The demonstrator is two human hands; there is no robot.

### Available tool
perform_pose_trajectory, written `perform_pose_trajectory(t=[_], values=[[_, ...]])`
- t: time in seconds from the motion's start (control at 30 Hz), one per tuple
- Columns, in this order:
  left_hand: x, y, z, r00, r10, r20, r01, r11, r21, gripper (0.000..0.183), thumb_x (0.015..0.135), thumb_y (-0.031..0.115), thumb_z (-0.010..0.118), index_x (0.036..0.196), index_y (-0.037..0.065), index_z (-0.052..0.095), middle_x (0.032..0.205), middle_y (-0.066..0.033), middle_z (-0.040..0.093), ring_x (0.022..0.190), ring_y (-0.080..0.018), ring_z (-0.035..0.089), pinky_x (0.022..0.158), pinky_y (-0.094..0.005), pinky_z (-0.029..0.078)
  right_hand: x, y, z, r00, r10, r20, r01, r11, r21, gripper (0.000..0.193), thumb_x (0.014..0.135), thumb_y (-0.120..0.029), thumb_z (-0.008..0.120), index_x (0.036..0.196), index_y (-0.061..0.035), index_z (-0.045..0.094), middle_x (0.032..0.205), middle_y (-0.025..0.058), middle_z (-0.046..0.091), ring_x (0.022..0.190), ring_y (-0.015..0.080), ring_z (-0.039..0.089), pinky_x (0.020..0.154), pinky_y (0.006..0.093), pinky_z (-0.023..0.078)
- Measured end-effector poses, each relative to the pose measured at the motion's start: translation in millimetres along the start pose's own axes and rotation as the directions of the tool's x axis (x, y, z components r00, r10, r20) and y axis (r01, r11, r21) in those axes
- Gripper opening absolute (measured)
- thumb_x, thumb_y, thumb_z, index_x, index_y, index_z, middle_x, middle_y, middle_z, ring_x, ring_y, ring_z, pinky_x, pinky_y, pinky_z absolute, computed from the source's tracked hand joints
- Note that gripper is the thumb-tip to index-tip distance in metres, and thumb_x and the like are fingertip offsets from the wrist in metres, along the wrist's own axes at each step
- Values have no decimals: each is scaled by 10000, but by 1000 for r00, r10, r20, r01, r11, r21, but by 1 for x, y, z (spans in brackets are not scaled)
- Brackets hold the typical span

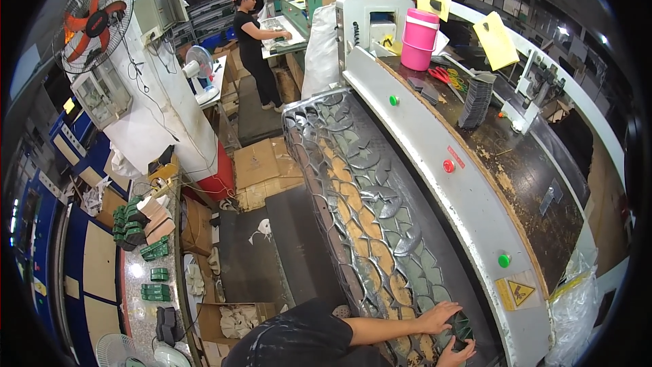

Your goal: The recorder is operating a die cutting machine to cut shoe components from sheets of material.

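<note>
A long work bed (360, 211) carries a sheet with curved, leaf-shaped outlines in metallic grey, tan and dull green. At its near right end lies a small dark green piece (463, 326). My left hand (437, 318) reaches across the bed from the left, fingers stretched out beside the far left edge of that piece. Just below it, my right hand (458, 353) has thumb and fingers apart at the piece's near edge. Whether either hand grips the piece cannot be made out. My right forearm is mostly out of the picture.
Along the right runs a grey machine beam (435, 156) with green and red buttons. Behind it, a dark tabletop (523, 177) bears a pink jug (420, 39), red scissors (440, 75) and a stack of dark pieces (477, 100). Green bundles (155, 292) lie on the left counter. A person (257, 47) stands farther back.
</note>
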State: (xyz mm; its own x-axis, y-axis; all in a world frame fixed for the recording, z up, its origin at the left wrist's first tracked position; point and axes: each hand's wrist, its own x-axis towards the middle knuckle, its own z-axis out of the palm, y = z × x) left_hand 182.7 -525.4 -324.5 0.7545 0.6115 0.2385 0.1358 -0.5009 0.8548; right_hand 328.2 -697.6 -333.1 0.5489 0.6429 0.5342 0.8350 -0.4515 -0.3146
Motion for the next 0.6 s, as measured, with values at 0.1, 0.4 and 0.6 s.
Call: perform_pose_trajectory(t=[0.1,0.4,0.6], values=[[-2,0,-3,1000,-5,-1,5,1000,-7,806,883,152,820,1574,-20,443,1591,-289,491,1506,-426,443,1285,-512,316,2,-8,-1,1000,-10,-21,10,1000,6,533,914,-490,848,1197,-71,679,1213,192,696,1186,446,639,1201,679,336],[-2,0,0,999,-40,-10,39,998,-45,800,881,138,821,1573,-4,446,1590,-269,492,1506,-437,432,1282,-501,328,4,-10,-3,1000,-15,-24,15,1000,-28,535,908,-485,853,1197,-73,672,1153,176,696,1108,456,645,1164,635,389],[-3,-6,6,998,-59,-32,57,996,-62,796,887,129,817,1578,7,441,1597,-251,486,1525,-424,413,1277,-504,339,5,-12,-3,1000,16,0,-16,999,-34,536,898,-480,865,1205,-84,674,1150,175,693,1099,456,640,1159,623,394]])
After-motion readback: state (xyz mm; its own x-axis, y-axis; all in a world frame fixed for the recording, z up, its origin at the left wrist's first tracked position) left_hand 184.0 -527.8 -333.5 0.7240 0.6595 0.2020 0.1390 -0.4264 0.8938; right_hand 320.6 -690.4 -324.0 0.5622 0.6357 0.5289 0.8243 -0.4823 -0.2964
